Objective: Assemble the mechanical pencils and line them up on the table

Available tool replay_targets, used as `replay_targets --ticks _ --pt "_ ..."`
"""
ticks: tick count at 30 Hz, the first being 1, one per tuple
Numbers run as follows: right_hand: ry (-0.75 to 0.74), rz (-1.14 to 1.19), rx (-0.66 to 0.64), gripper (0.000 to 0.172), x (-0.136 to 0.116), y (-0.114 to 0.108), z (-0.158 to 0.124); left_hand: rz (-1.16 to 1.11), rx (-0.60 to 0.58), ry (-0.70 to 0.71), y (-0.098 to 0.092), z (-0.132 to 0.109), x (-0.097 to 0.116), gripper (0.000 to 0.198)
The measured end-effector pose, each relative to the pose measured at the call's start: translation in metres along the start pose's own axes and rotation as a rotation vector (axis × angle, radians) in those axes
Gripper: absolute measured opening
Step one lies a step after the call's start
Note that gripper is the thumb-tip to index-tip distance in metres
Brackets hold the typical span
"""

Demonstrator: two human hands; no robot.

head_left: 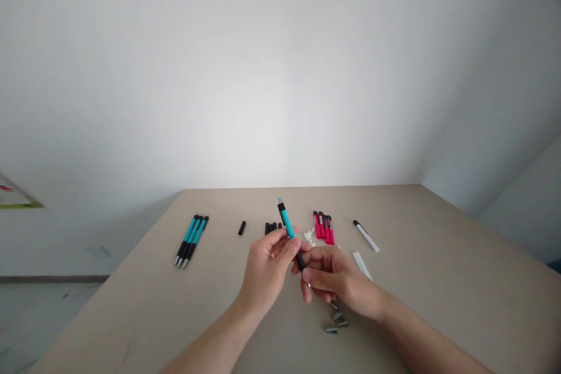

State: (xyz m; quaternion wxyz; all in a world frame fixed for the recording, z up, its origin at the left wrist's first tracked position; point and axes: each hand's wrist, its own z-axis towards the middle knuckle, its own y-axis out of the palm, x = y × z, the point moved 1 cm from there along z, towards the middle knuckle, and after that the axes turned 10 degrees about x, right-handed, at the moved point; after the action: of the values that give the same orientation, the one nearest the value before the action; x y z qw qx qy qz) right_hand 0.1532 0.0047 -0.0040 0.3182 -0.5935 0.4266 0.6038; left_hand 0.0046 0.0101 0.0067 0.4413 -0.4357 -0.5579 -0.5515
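Between both hands, over the middle of the table, is a blue and black click pen [287, 223], tilted with its clicker end up and away from me. My left hand [268, 260] pinches its barrel between thumb and fingers. Down at the black grip and the silver tip end, my right hand [339, 280] has thumb and fingers closed on the pen. Its tip is partly covered by the fingers. Several silver cone tips [337, 317] lie on the table just below my right hand. White thin tubes [362, 265] lie beyond the right wrist, partly hidden by it.
Three assembled blue pens [191, 241] lie side by side at the left of the table [144, 304]. Farther back are a single black sleeve [242, 228], several black sleeves [272, 227], small white parts [309, 237], several pink barrels [323, 228] and a white-and-black piece [366, 236].
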Motion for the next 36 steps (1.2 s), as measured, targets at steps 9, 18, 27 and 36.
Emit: replay_targets --ticks 9,18,27,36 --pt "0.038 -0.083 0.108 0.036 -0.002 0.001 0.0 0.018 0.195 0.073 -0.02 0.02 0.01 0.038" --pt "0.032 -0.075 0.12 0.036 0.001 -0.001 0.002 0.821 0.343 0.257 -0.07 0.061 0.002 0.029" --pt "0.018 -0.079 0.12 0.037 -0.002 0.0 0.001 1.097 0.456 0.303 -0.074 0.06 0.013 0.037" --pt "0.029 -0.099 0.107 0.038 -0.003 0.0 0.0 1.613 0.531 0.089 -0.103 0.061 0.031 0.035"
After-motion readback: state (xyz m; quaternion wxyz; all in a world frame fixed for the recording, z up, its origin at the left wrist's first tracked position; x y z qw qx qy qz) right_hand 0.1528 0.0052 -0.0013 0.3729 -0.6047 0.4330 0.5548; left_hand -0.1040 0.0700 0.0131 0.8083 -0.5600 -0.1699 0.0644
